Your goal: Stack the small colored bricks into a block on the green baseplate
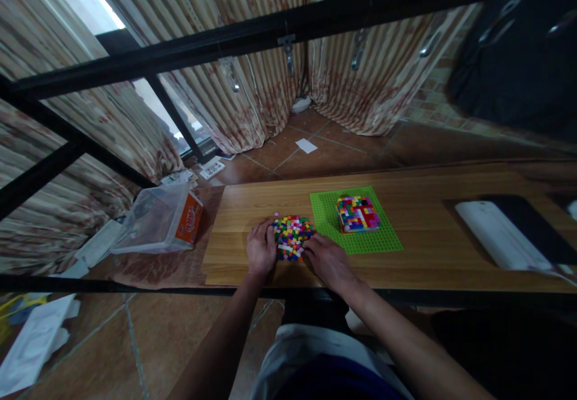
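A pile of small multicoloured building bricks (293, 234) lies on the wooden tabletop between my hands. My left hand (261, 249) rests along the pile's left edge, fingers stretched forward and holding nothing visible. At the pile's right edge is my right hand (328, 260), its bent fingertips drawn together among the bricks; whatever they pinch is hidden. To the right lies a green studded baseplate (383, 242). On it stands a low, blocky brick build (358, 215) in mixed colours, apart from both hands. One loose pink brick (276, 214) sits just behind the pile.
A clear plastic box (148, 216) with an orange label stands left of the wooden tabletop (433, 219). A white object (500, 237) and a dark flat one (536, 225) lie at the right. Black metal bars (252, 30) cross beyond the table, before curtains.
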A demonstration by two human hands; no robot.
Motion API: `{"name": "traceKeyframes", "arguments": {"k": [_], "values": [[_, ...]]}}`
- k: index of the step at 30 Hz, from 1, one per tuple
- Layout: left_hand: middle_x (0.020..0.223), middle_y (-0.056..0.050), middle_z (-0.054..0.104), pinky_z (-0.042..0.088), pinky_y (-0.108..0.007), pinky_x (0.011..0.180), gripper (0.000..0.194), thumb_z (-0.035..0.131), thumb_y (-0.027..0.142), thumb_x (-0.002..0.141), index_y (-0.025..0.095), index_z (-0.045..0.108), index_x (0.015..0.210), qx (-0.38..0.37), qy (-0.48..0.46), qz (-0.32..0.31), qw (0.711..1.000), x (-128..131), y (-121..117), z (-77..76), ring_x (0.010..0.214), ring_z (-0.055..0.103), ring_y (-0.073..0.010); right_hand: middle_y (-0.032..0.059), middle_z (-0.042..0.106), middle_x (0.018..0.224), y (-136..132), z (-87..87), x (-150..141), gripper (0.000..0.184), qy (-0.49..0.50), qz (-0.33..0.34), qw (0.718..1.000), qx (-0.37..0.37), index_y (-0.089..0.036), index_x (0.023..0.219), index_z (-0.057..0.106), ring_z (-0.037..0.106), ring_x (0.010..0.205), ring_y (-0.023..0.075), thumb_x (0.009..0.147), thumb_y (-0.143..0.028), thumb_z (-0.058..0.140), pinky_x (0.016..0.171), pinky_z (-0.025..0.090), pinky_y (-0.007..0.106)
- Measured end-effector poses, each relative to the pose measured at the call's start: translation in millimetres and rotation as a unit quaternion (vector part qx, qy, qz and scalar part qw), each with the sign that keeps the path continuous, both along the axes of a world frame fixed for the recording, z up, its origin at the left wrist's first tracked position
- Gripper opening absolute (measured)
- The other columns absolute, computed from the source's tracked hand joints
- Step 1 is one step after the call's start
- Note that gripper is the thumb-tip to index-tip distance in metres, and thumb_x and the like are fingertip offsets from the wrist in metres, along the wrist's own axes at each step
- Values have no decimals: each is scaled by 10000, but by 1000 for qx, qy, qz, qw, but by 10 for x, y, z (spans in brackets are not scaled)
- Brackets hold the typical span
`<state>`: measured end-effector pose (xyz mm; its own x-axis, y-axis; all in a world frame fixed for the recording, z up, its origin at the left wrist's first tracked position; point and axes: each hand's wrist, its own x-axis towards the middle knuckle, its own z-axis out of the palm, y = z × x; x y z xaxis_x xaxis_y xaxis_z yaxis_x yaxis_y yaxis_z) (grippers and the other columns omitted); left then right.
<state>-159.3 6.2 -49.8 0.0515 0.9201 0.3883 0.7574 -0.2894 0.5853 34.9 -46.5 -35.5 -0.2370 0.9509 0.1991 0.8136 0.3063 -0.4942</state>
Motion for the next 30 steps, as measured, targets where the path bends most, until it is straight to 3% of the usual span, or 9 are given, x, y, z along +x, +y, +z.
{"name": "traceKeyframes", "arguments": {"k": [5,10,15,19,23,30], "values": [[1083,-107,706,488,-440,966,352,362,318,993,175,669,1087,8,0,-1,1000,-8,3,-2,1028,629,-239,62,642,895,-15,-16,-25,154,0,-9,1000,2,-203,872,665,610,858,196,922,-189,520,762,475,300],[1078,-100,709,489,-435,973,352,368,330,989,183,677,1071,12,0,-4,1000,-26,21,-20,1034,633,-239,52,667,939,-114,120,58,259,122,-34,992,19,-233,948,673,642,859,177,944,-131,435,771,507,303],[1083,-110,709,490,-444,976,352,370,328,984,178,672,1085,13,1,-7,1000,-31,23,-23,1051,633,-248,58,693,954,-90,344,493,218,235,-110,964,61,-232,956,695,659,905,190,933,-227,478,827,516,333],[1095,-115,707,489,-452,977,347,376,321,975,172,674,1071,9,5,-4,1000,-24,26,-14,1056,633,-254,78,705,953,121,376,948,202,277,-205,937,55,-203,921,725,659,881,209,859,-301,559,821,517,361],[1080,-109,712,490,-455,972,342,381,328,967,182,679,1047,6,6,6,1000,-19,40,-22,1039,641,-258,92,721,938,351,344,1203,239,272,-251,929,30,-176,886,736,663,828,210,800,-317,563,791,525,365],[1084,-103,710,487,-444,989,332,384,313,965,183,671,1069,9,9,1,1000,-14,33,-20,1059,637,-252,60,751,874,557,394,1235,238,152,-275,949,12,-197,914,731,679,799,193,793,-234,530,787,521,331]]}}
